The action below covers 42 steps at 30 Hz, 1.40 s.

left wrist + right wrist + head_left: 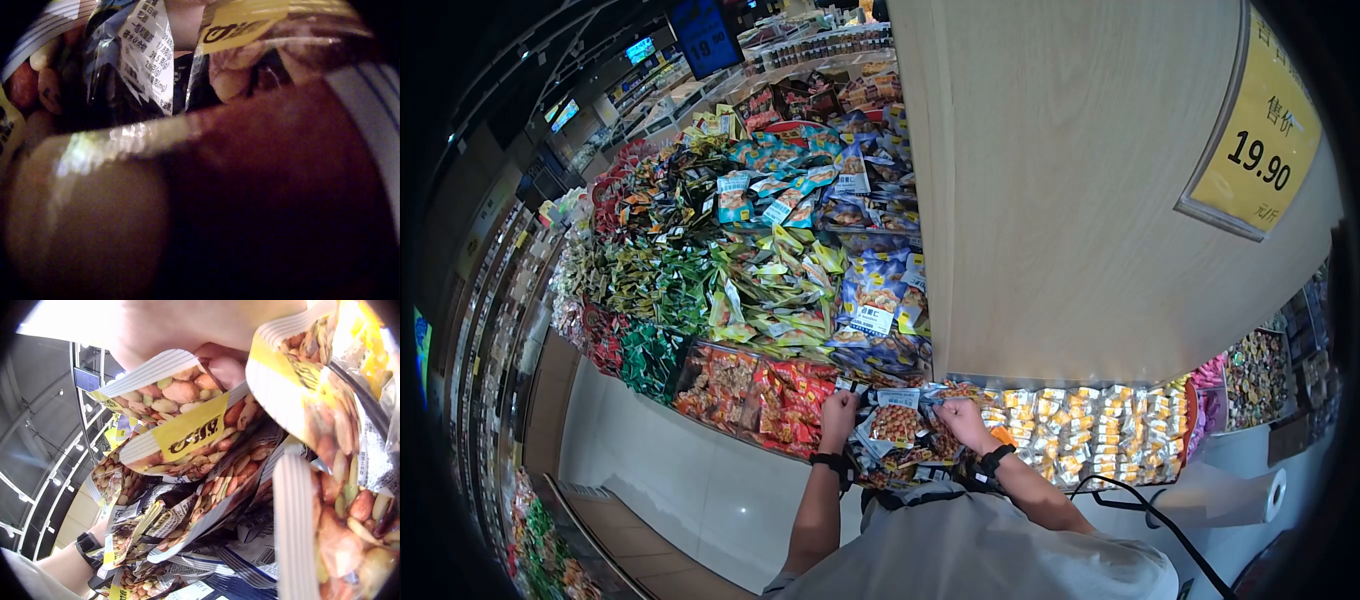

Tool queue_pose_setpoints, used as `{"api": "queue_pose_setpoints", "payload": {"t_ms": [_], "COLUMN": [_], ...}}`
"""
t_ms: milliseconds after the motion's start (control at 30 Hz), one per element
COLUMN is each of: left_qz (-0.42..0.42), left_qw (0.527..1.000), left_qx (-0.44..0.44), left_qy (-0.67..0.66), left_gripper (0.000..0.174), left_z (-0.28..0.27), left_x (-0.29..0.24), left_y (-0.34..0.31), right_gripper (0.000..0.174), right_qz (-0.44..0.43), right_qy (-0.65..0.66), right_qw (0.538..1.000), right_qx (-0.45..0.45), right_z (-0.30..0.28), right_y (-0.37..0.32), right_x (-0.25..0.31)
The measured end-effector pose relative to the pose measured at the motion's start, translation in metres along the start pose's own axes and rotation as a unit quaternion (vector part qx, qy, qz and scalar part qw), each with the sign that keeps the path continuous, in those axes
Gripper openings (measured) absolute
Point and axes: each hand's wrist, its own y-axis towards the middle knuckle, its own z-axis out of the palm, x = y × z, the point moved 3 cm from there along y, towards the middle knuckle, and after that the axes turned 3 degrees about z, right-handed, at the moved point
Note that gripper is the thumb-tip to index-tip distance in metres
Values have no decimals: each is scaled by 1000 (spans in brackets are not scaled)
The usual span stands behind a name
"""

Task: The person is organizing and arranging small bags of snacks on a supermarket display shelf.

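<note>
Glossy packets of mixed nuts [897, 424], with white striped ends and yellow labels, lie heaped in the bin in front of the person. At the left side of this heap, the left hand [840, 414] has its fingers curled at the edge of a packet. Nut packets [156, 56] fill the dark left wrist view, their nearest parts blurred. On the heap's right side, the right hand [967, 422] grips a packet. Seen from the right wrist, its fingers bend behind a nut packet [181, 394], which partly hides them. More nut packets [337, 531] hang close below.
Red snack packets [790, 400] fill the bin to the left, and small yellow-and-white packets [1090, 425] the one to the right. Beyond rise green packets [780, 290] and blue packets [878, 290]. A wooden panel [1080, 200] stands over the right side.
</note>
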Motion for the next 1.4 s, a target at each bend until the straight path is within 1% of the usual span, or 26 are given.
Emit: {"api": "queue_pose_setpoints", "payload": {"t_ms": [167, 267, 333, 500, 567, 700, 867, 1400], "left_qz": [-1, 4, -1, 1, -2, -14, -17, -4], "left_qw": [1000, 1000, 1000, 1000, 1000, 1000, 1000, 1000], "left_qx": [3, 8, -2, 1, 3, 7, 9, 2], "left_qy": [-8, -5, -17, -16, -17, -8, -18, -12], "left_gripper": [33, 32, 32, 33, 33, 33, 34, 36], "left_z": [2, 1, 0, 0, 0, -3, 1, -1], "left_x": [7, 4, -2, -2, 0, -9, 3, -4], "left_y": [1, 2, -1, 0, 0, -2, 1, 0], "right_gripper": [43, 43, 43, 43, 43, 44, 44, 43], "right_qz": [7, 20, 20, 12, 22, 16, 19, 13], "right_qy": [3, 2, 4, 1, 4, 6, -4, 11], "right_qw": [1000, 1000, 1000, 1000, 1000, 1000, 1000, 1000], "right_qx": [6, 4, 3, 4, 7, 5, 6, 12], "right_z": [1, -1, -1, 0, 1, 1, 0, 1], "right_y": [2, -1, -1, 0, 2, 2, 1, 2], "right_x": [-3, 6, 6, 1, -2, -3, 1, -3]}}
